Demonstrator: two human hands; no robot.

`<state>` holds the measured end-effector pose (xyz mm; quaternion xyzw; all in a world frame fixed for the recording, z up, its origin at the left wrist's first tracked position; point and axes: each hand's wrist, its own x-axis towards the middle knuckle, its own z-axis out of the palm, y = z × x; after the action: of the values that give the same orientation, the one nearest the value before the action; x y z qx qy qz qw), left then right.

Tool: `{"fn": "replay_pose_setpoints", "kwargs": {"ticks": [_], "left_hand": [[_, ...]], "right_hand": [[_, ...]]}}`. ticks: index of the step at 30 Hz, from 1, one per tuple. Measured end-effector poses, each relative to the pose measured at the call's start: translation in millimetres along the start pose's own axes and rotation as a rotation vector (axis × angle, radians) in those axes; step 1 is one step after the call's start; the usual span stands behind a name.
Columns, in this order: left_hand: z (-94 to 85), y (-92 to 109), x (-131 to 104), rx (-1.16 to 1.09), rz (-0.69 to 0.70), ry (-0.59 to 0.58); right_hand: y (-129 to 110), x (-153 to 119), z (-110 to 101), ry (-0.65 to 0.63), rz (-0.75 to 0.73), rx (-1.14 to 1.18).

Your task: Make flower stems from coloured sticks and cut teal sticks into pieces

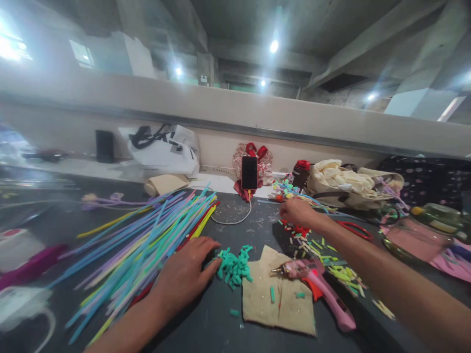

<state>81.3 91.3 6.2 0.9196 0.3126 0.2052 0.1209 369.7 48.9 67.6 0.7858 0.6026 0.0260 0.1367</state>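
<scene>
My left hand (193, 264) rests on the dark table with thumb and fingers apart, its fingertips at the edge of a pile of short green pipe-cleaner pieces (235, 265). Farther off, my right hand (295, 214) reaches out with its fingers curled together over a small heap of red pieces (300, 230). What its fingertips hold, if anything, is hidden. Between my arms lies a creased brown paper (257, 306) with a few green bits on it. A pink glue gun (333, 296) rests on its right edge, nozzle pointing left, with a small red light on.
Long coloured pipe cleaners (147, 255) fan out on the left. A phone (249, 172) with a cable stands against a patterned pouch. Red-handled scissors (355, 229), yellow-green pieces (346, 275) and a clear jar (419, 235) lie to the right. Bags line the low wall.
</scene>
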Motion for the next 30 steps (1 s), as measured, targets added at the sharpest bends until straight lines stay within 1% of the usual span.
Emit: {"fn": "replay_pose_setpoints", "kwargs": {"ticks": [3,6,12,16,19,22,27,30], "left_hand": [[-0.3,-0.8,0.8,0.019,-0.002,-0.004],[-0.3,-0.6,2.2,0.023,0.004,-0.015],[-0.9,0.4,2.8,0.022,0.023,-0.016],[-1.7,0.8,2.4,0.032,0.021,0.004],[-2.5,2.2,2.2,0.036,0.016,-0.001],[-2.9,3.3,2.7,0.035,0.021,-0.008],[-2.9,1.7,2.6,0.032,0.045,-0.019],[-2.9,-0.1,1.5,0.029,0.052,-0.002]], "right_hand": [[-6.3,7.4,11.8,-0.089,0.012,-0.031],[-7.7,12.2,19.9,-0.118,-0.001,-0.052],[-2.9,13.9,27.3,-0.078,-0.047,-0.046],[2.6,11.5,22.1,-0.034,-0.105,0.009],[10.2,3.8,16.6,0.020,-0.149,0.060],[16.1,-9.6,18.6,0.050,-0.189,0.110],[19.0,-32.8,31.4,0.015,-0.242,0.192],[25.9,-42.3,28.1,0.044,-0.247,0.268]]}}
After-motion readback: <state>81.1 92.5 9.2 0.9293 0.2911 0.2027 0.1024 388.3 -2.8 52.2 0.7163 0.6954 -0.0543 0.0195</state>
